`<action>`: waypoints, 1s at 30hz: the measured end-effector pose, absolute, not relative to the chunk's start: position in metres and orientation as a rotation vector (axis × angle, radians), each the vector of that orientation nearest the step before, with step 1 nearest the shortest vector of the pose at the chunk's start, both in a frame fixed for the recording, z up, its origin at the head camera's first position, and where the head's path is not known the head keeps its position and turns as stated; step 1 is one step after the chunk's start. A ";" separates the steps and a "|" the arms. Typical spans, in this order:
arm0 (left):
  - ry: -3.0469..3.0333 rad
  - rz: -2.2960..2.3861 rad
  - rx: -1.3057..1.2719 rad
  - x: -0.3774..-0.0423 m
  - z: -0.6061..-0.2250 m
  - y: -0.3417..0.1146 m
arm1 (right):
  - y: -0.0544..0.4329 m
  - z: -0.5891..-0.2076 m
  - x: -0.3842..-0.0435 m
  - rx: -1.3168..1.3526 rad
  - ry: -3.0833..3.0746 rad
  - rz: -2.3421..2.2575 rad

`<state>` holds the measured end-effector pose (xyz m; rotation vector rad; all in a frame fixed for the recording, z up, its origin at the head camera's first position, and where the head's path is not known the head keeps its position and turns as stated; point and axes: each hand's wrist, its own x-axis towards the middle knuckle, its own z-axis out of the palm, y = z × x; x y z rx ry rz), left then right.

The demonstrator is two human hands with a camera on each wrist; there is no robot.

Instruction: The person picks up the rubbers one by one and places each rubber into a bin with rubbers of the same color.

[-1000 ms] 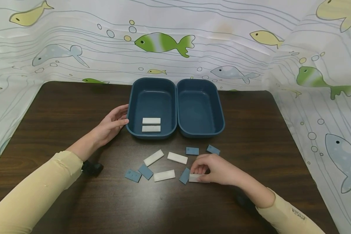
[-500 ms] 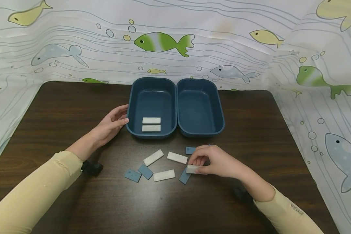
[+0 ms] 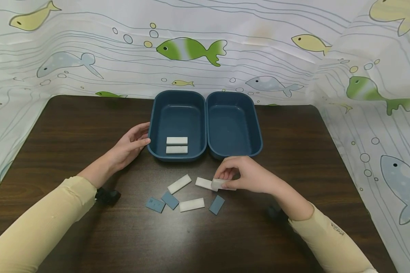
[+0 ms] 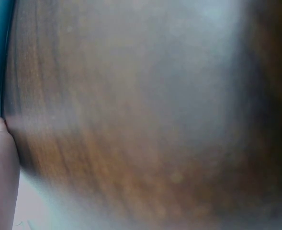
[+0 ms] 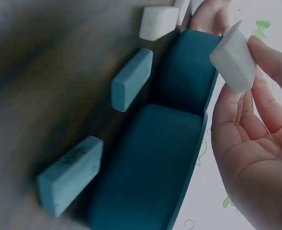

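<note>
My right hand [image 3: 247, 175] pinches a white rectangular block [image 5: 234, 60] between thumb and fingers, raised above the table. In the head view the held block covers one end of another white block [image 3: 203, 183] lying below it. My left hand [image 3: 130, 146] rests against the outer left wall of the left blue bin [image 3: 151, 131], its thumb at the rim. Inside that bin, two white blocks [image 3: 177, 141] lie side by side near the front. Beside it stands the right blue bin [image 3: 234, 129], with no blocks showing in it.
Two more white blocks [image 3: 179, 184] and several smaller blue blocks [image 3: 216, 204] lie loose in front of the bins. My right hand hides two blue blocks [image 5: 131, 79] from the head view. A fish-patterned sheet [image 3: 123, 64] hangs behind the dark wooden table [image 3: 89, 113].
My right hand has lifted the white block off the table and carried it forward and slightly left, past the blue block it lay beside. The left hand stays at the bin.
</note>
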<state>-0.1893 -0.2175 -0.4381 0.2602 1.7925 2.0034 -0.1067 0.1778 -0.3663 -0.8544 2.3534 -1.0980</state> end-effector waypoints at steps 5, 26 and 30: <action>1.790 2.006 0.255 -0.189 -0.438 -0.217 | 0.170 -0.362 -0.119 -0.895 2.365 -1.093; 1.787 2.000 0.234 -0.188 -0.435 -0.217 | 0.139 -0.352 -0.166 -0.904 2.360 -1.059; 1.791 1.998 0.221 -0.188 -0.435 -0.217 | 0.134 -0.350 -0.173 -0.908 2.366 -1.057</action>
